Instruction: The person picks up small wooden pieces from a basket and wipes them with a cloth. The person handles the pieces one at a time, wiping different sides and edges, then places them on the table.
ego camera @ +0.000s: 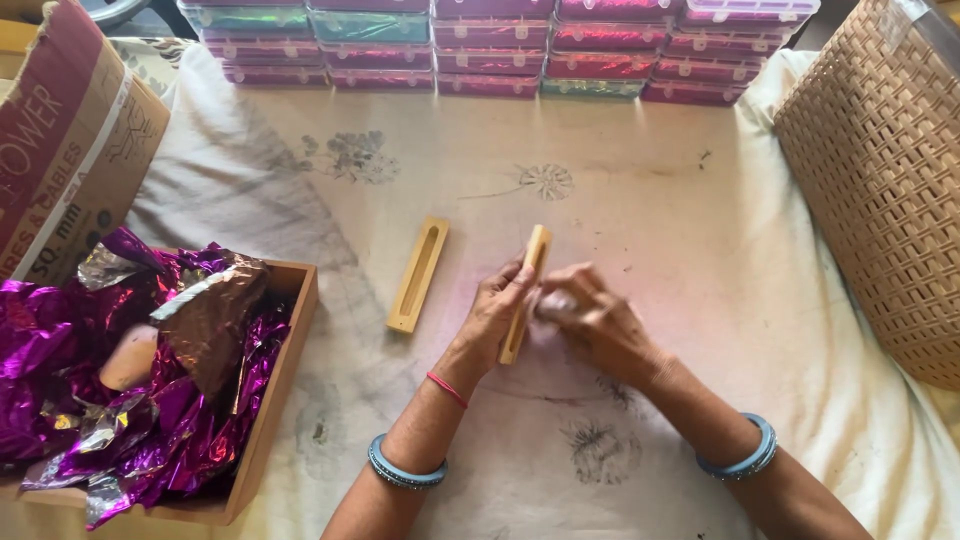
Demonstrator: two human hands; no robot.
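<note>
1. A narrow wooden block [527, 290] stands on its long edge near the middle of the cloth-covered table [700, 240], slanting from upper right to lower left, between the two hands.
2. The left hand [495, 315] grips the block from its left side; the fingers [515, 277] curl round its upper half, and the lower end sticks out below the palm.
3. The right hand [590, 318] is pressed against the block's right side, fingers bunched round something small and pale; what it is cannot be made out.
4. A second wooden block [418, 274], with a long slot cut in its face, lies flat on the cloth just left of the hands, touched by neither.
5. Stacks of flat clear plastic boxes [500, 45], mostly pink with a few green, line the far edge.
6. A wooden tray [285, 380] at the left holds crumpled purple and silver foil [150, 400].
7. A cardboard carton [70, 150] with red print stands at the upper left; a tan woven basket [880, 190] stands at the right.
</note>
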